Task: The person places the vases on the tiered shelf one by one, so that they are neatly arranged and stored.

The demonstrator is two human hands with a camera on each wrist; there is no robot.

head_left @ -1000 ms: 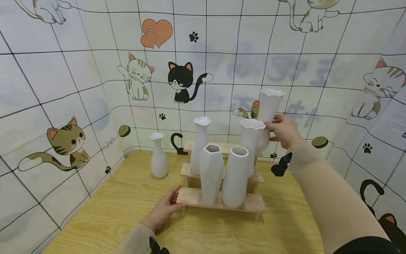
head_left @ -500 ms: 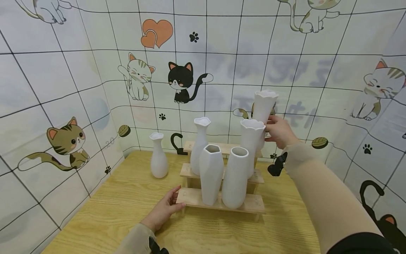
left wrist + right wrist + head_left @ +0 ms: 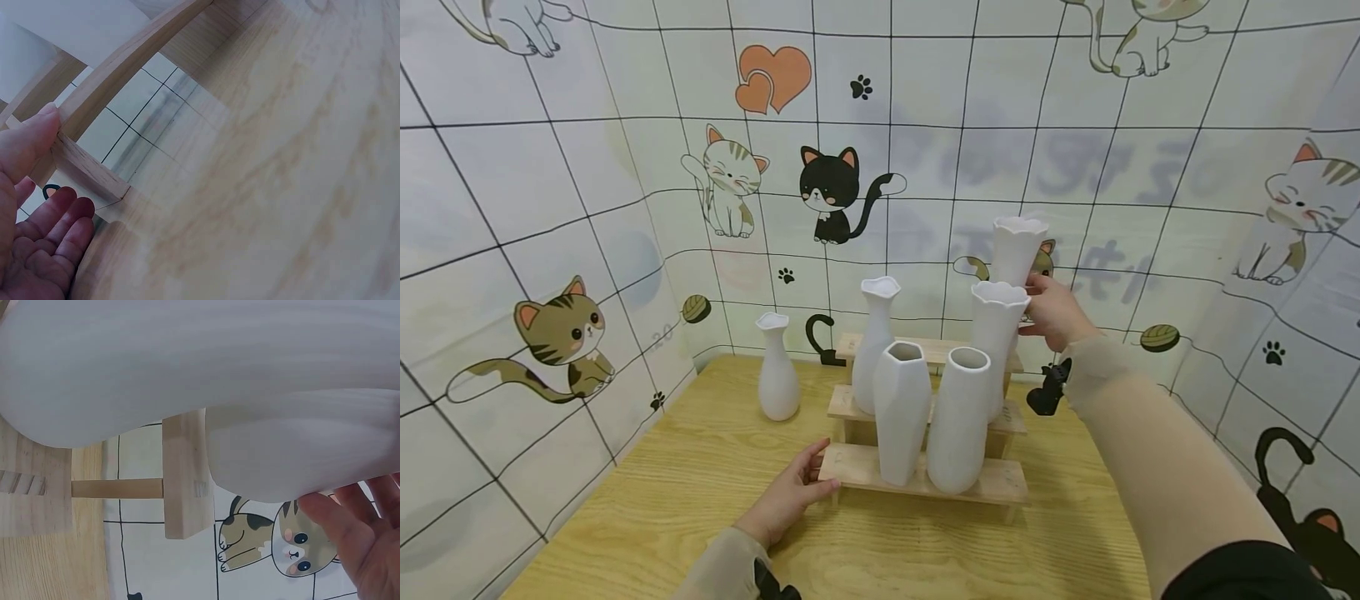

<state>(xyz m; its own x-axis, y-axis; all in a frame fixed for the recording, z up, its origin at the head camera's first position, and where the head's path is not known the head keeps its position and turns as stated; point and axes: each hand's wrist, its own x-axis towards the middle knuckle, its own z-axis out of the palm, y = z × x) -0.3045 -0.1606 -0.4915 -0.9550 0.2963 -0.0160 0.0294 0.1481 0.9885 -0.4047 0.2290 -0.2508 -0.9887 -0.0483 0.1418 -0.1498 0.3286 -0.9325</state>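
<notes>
A three-step wooden stand (image 3: pixel 857 463) holds several white vases. My left hand (image 3: pixel 786 496) grips the left end of its lowest step; in the left wrist view the thumb (image 3: pixel 34 140) presses the board's edge, the lower fingers loosely curled. At the top step, my right hand (image 3: pixel 1058 312) holds a white vase with a ruffled rim (image 3: pixel 1013 254) from its right side. Its base (image 3: pixel 250 469) is right at the top board (image 3: pixel 187 475) in the right wrist view. A second ruffled vase (image 3: pixel 995 342), on the middle step, hides its lower body in the head view.
A slim-necked vase (image 3: pixel 874 358) shares the middle step. On the lowest step stand a faceted vase (image 3: pixel 901 417) and a smooth rounded one (image 3: pixel 957 425). Another narrow-necked vase (image 3: pixel 778 375) stands on the wooden table (image 3: pixel 700 450), left of the stand. A cat-print wall covering (image 3: pixel 917 167) rises behind.
My right hand has carried the ruffled vase leftward and slightly down, over the stand's top step. The left hand stays at the lowest step, and the other vases keep their places.
</notes>
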